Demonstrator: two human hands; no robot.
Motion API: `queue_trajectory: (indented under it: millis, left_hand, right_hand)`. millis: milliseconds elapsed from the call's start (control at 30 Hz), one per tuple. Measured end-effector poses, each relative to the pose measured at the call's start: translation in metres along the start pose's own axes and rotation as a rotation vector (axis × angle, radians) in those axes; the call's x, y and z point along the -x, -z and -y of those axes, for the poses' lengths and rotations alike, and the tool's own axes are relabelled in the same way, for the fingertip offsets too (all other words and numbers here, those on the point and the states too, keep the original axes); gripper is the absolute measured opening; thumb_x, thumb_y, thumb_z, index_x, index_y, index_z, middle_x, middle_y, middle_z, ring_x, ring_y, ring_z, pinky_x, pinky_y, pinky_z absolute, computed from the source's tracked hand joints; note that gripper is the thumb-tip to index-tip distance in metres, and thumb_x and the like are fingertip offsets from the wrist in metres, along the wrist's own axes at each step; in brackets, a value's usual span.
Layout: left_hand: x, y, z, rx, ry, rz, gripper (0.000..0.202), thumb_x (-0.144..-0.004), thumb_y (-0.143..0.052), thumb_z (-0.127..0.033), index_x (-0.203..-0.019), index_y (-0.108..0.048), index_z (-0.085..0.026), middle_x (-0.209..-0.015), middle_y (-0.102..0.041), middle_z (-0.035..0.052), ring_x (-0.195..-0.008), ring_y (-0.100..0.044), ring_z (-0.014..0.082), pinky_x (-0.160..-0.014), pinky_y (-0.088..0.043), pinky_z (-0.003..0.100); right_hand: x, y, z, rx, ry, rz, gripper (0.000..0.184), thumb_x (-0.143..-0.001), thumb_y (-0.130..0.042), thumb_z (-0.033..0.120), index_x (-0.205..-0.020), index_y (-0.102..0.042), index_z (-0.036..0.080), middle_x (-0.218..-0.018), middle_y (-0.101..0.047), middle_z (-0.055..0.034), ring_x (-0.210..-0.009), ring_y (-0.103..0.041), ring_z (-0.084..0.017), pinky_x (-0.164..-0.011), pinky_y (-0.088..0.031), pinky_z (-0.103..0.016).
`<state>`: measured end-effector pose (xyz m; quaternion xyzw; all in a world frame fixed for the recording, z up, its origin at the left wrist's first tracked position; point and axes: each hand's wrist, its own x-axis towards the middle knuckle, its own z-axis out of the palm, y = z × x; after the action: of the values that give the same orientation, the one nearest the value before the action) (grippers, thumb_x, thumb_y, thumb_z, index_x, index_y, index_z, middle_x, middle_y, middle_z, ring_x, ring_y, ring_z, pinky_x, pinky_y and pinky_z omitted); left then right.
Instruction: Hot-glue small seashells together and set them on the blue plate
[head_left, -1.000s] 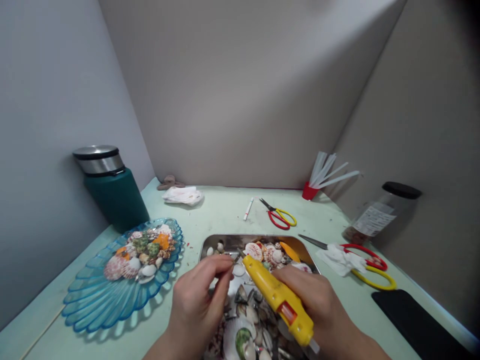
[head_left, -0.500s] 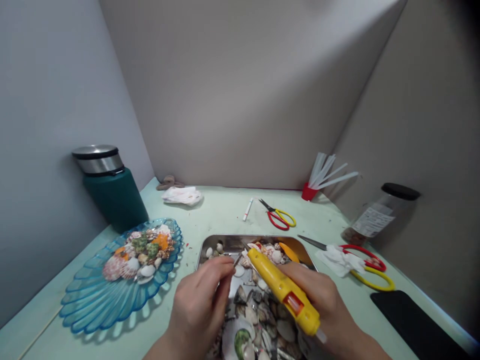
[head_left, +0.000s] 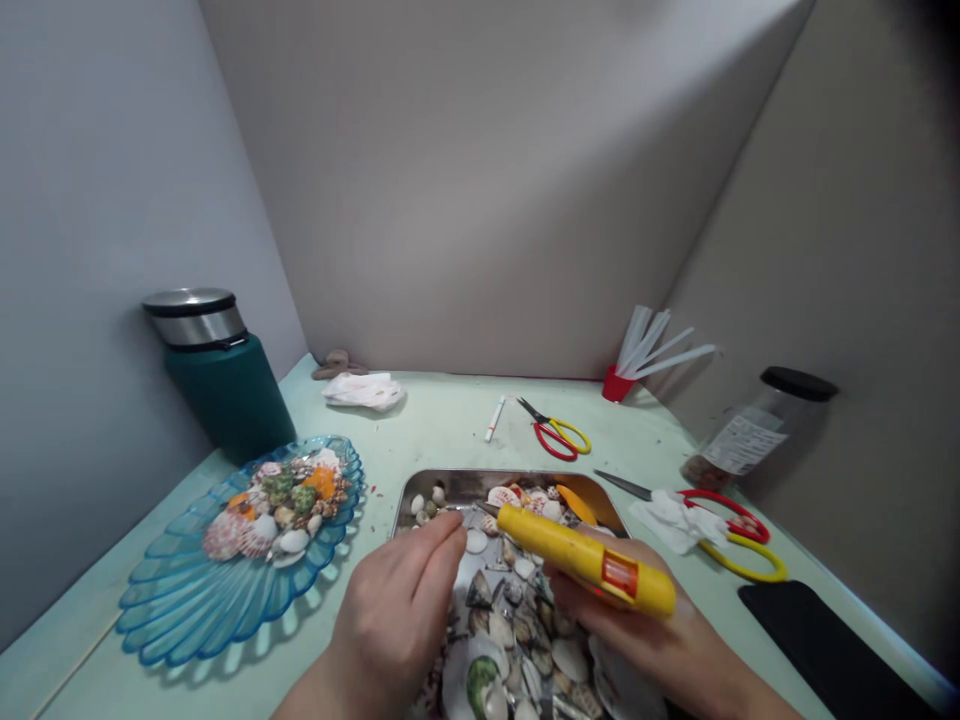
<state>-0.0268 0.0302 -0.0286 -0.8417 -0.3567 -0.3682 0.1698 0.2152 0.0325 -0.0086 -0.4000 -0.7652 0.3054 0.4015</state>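
Note:
My right hand (head_left: 652,635) grips a yellow glue gun (head_left: 585,560) over a metal tray (head_left: 465,485) filled with seashells (head_left: 517,640). The gun's nozzle points left, toward the fingertips of my left hand (head_left: 397,615). Those fingers are pinched together above the tray, and what they pinch is too small to make out. A blue shell-shaped glass dish (head_left: 187,610) with several glued shells (head_left: 281,505) lies to the left of the tray.
A green flask (head_left: 221,385) stands at the left wall. Small scissors (head_left: 559,435), a white stick (head_left: 495,418), a red cup of glue sticks (head_left: 637,365), larger scissors on tissue (head_left: 712,525), a jar (head_left: 750,435) and a black pad (head_left: 832,650) lie around. White tissue (head_left: 364,390) sits at the back.
The glue gun has tipped from a steep slant to nearly level, its rear swinging right and up. My left hand has stayed pinched at the nozzle.

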Motion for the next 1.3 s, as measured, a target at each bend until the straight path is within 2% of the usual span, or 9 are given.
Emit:
queue_trajectory:
  millis: [200, 300, 500, 667, 833, 933, 1033, 1200, 1300]
  left_hand:
    - [-0.007, 0.002, 0.0, 0.009, -0.086, -0.087, 0.027, -0.083, -0.044, -0.003, -0.101, -0.064, -0.005, -0.102, -0.069, 0.0182, -0.098, -0.063, 0.0223, -0.08, -0.053, 0.031]
    - [-0.006, 0.002, 0.002, 0.022, -0.117, -0.088, 0.027, -0.084, -0.044, -0.003, -0.102, -0.064, -0.003, -0.104, -0.068, 0.0186, -0.101, -0.061, 0.022, -0.084, -0.051, 0.031]
    - [-0.006, 0.003, 0.003, 0.06, -0.138, -0.081, 0.027, -0.086, -0.042, -0.003, -0.103, -0.063, -0.003, -0.106, -0.066, 0.0193, -0.104, -0.058, 0.0214, -0.084, -0.049, 0.031]
    - [-0.009, 0.006, 0.004, 0.047, -0.149, -0.09, 0.025, -0.085, -0.046, -0.003, -0.103, -0.063, -0.003, -0.1, -0.068, 0.0178, -0.099, -0.059, 0.0209, -0.081, -0.049, 0.032]
    - [-0.006, 0.003, 0.006, 0.06, -0.097, -0.101, 0.025, -0.081, -0.05, -0.001, -0.101, -0.064, -0.006, -0.097, -0.069, 0.0147, -0.094, -0.061, 0.0203, -0.082, -0.047, 0.033]
    - [-0.006, 0.001, 0.006, 0.093, 0.006, -0.12, 0.025, -0.077, -0.055, 0.0, -0.099, -0.064, -0.011, -0.094, -0.071, 0.0109, -0.088, -0.063, 0.0181, -0.08, -0.048, 0.03]
    - [-0.01, 0.002, 0.002, 0.203, 0.203, -0.11, 0.019, -0.078, -0.058, -0.004, -0.093, -0.062, -0.015, -0.087, -0.071, 0.0058, -0.079, -0.065, 0.0152, -0.074, -0.049, 0.025]
    - [-0.017, 0.003, -0.003, 0.6, 0.698, 0.006, 0.005, -0.084, -0.056, -0.02, -0.084, -0.061, -0.02, -0.07, -0.069, -0.0007, -0.064, -0.066, 0.0137, -0.06, -0.051, 0.022]
    - [-0.018, -0.001, -0.003, 0.832, 0.905, 0.022, 0.008, -0.083, -0.058, -0.028, -0.083, -0.061, -0.02, -0.068, -0.07, -0.001, -0.065, -0.068, 0.0148, -0.06, -0.052, 0.023]
  right_hand:
    - [0.001, 0.001, 0.0, -0.121, -0.244, 0.09, 0.011, -0.079, -0.06, 0.028, -0.088, -0.061, 0.021, -0.081, -0.065, -0.0034, -0.073, -0.062, -0.02, -0.066, -0.052, -0.03]
    - [-0.001, 0.002, 0.002, -0.169, -0.356, 0.103, 0.015, -0.077, -0.063, 0.028, -0.09, -0.063, 0.02, -0.083, -0.066, -0.0034, -0.077, -0.062, -0.019, -0.069, -0.052, -0.029]
    - [-0.006, 0.006, 0.004, -0.356, -0.577, 0.241, 0.008, -0.076, -0.062, 0.023, -0.079, -0.062, 0.016, -0.059, -0.057, 0.0026, -0.047, -0.045, -0.007, -0.041, -0.037, -0.016]
    - [-0.006, 0.007, -0.001, -0.373, -0.579, 0.2, 0.01, -0.076, -0.062, 0.024, -0.082, -0.061, 0.016, -0.059, -0.057, 0.0022, -0.049, -0.045, -0.007, -0.041, -0.035, -0.015]
    - [-0.003, 0.009, -0.003, -0.317, -0.538, 0.271, 0.007, -0.077, -0.061, 0.023, -0.079, -0.062, 0.016, -0.06, -0.056, 0.0028, -0.046, -0.043, -0.006, -0.042, -0.035, -0.017]
    - [-0.002, 0.009, 0.001, -0.213, -0.384, 0.185, 0.011, -0.079, -0.061, 0.028, -0.084, -0.062, 0.019, -0.069, -0.06, 0.0004, -0.059, -0.053, -0.013, -0.052, -0.044, -0.023]
    - [-0.001, 0.005, 0.006, -0.024, -0.185, 0.106, 0.011, -0.082, -0.058, 0.03, -0.089, -0.06, 0.022, -0.082, -0.063, -0.0013, -0.074, -0.057, -0.018, -0.066, -0.045, -0.028]
    - [-0.002, -0.001, 0.007, 0.182, 0.025, 0.188, 0.008, -0.085, -0.05, 0.026, -0.085, -0.055, 0.02, -0.076, -0.059, -0.0007, -0.067, -0.053, -0.016, -0.061, -0.039, -0.027]
    - [-0.002, -0.003, 0.004, 0.227, 0.095, 0.174, 0.012, -0.085, -0.048, 0.026, -0.092, -0.055, 0.019, -0.078, -0.059, -0.0027, -0.067, -0.053, -0.016, -0.06, -0.037, -0.028]
